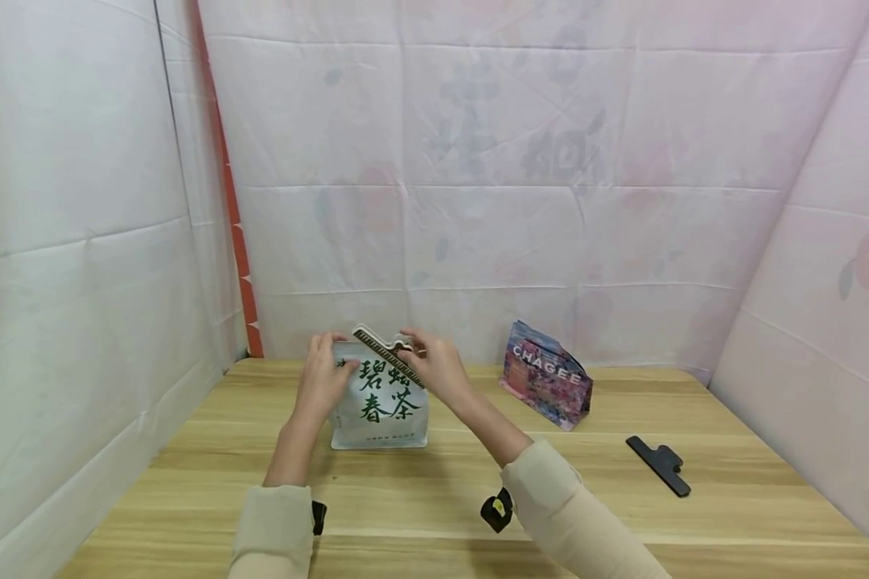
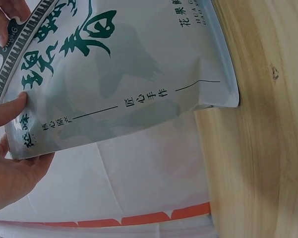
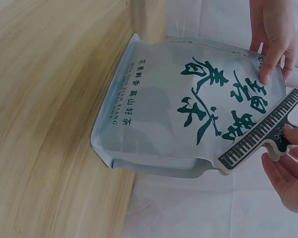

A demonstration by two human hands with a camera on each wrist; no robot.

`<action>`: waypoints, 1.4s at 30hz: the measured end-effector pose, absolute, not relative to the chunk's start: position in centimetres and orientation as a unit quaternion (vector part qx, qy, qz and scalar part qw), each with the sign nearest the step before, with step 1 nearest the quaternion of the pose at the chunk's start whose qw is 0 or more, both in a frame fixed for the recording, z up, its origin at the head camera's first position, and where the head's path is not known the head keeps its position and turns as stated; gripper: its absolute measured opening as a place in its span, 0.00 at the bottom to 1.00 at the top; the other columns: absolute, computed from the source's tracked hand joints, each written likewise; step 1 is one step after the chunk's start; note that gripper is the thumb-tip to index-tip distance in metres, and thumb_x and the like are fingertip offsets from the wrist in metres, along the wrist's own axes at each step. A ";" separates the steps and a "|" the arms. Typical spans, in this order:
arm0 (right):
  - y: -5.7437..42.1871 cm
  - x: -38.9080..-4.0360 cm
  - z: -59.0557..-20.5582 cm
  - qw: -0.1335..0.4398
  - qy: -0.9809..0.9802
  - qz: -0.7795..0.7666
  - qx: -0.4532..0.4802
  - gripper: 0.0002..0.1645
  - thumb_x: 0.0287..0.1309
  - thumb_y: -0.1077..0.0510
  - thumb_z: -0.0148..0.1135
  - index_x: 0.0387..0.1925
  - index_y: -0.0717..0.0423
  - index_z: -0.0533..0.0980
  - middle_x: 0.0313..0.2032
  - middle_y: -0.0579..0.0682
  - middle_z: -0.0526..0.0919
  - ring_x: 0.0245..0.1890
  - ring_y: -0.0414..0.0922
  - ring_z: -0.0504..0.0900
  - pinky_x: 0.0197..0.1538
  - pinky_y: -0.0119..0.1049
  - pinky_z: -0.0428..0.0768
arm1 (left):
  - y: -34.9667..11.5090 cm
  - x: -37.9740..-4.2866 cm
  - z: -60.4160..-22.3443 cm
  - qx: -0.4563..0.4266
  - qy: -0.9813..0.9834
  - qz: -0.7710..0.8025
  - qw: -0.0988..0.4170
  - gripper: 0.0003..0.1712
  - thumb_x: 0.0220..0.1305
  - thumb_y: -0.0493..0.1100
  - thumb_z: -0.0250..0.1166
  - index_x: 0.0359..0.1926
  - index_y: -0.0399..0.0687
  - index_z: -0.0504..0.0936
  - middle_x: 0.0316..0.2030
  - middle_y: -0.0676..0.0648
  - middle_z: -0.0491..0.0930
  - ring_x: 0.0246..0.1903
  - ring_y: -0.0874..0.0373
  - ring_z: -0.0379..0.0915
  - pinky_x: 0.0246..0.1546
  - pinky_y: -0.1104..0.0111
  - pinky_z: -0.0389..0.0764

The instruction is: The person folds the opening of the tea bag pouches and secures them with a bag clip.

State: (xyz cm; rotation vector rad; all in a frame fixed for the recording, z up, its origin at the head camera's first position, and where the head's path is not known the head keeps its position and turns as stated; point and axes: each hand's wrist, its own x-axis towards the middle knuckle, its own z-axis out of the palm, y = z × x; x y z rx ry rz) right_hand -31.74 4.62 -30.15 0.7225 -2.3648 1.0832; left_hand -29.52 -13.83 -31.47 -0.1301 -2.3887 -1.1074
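A pale tea bag with large green Chinese characters stands upright at the back left of the table. My left hand pinches its upper left corner, thumb on the front and fingers behind, as the left wrist view shows. My right hand grips the handle of a clip printed with piano keys. In the head view this clip slants down to the right across the bag's upper right corner. The right wrist view shows the clip's long bar lying along the bag's top edge, overlapping the last characters.
A colourful bag marked CHAGEE leans, folded at the top, right of the tea bag. Nearer the front right lies a black clip on the wooden table. White printed cloth hangs behind and at both sides.
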 end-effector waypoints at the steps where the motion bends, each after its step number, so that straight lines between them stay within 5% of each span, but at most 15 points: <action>1: 4.7 -31.7 -30.2 0.217 -0.855 0.394 0.256 0.22 0.55 0.62 0.63 0.53 0.60 0.74 0.40 0.56 0.82 0.38 0.50 0.81 0.41 0.37 0.78 | -13.8 -29.5 -31.5 -0.047 -0.876 -0.408 0.254 0.26 0.55 0.35 0.66 0.53 0.39 0.67 0.50 0.37 0.64 0.47 0.41 0.66 0.45 0.51 0.67; 8: 6.2 -31.6 -30.2 0.213 -0.840 0.428 0.255 0.20 0.59 0.62 0.59 0.53 0.64 0.71 0.41 0.57 0.80 0.41 0.51 0.79 0.45 0.39 0.76 | -13.7 -29.5 -31.6 -0.055 -0.859 -0.414 0.295 0.33 0.52 0.35 0.68 0.57 0.37 0.63 0.52 0.35 0.62 0.50 0.42 0.62 0.48 0.52 0.66; 23: 15.8 -31.3 -31.2 0.270 -0.874 0.342 0.214 0.15 0.60 0.62 0.58 0.48 0.63 0.76 0.41 0.57 0.81 0.39 0.50 0.80 0.40 0.42 0.78 | -10.6 -29.3 -29.6 -0.201 -0.749 -0.344 0.530 0.28 0.42 0.31 0.72 0.46 0.32 0.70 0.43 0.37 0.71 0.45 0.44 0.65 0.51 0.57 0.64; 33: 23.0 -32.9 -33.3 0.324 -0.895 0.292 0.090 0.19 0.56 0.66 0.59 0.49 0.69 0.72 0.46 0.68 0.75 0.47 0.63 0.71 0.47 0.56 0.68 | -5.2 -29.1 -30.0 -0.275 -0.746 -0.330 0.509 0.25 0.41 0.32 0.72 0.43 0.37 0.73 0.42 0.42 0.72 0.45 0.48 0.67 0.49 0.62 0.66; 42: 26.4 -33.1 -36.0 0.281 -0.917 0.281 0.032 0.20 0.56 0.67 0.55 0.51 0.73 0.68 0.46 0.72 0.73 0.46 0.67 0.71 0.45 0.58 0.68 | -0.9 -29.8 -32.9 -0.256 -0.800 -0.320 0.438 0.22 0.45 0.36 0.71 0.42 0.40 0.74 0.43 0.45 0.72 0.44 0.53 0.69 0.48 0.66 0.69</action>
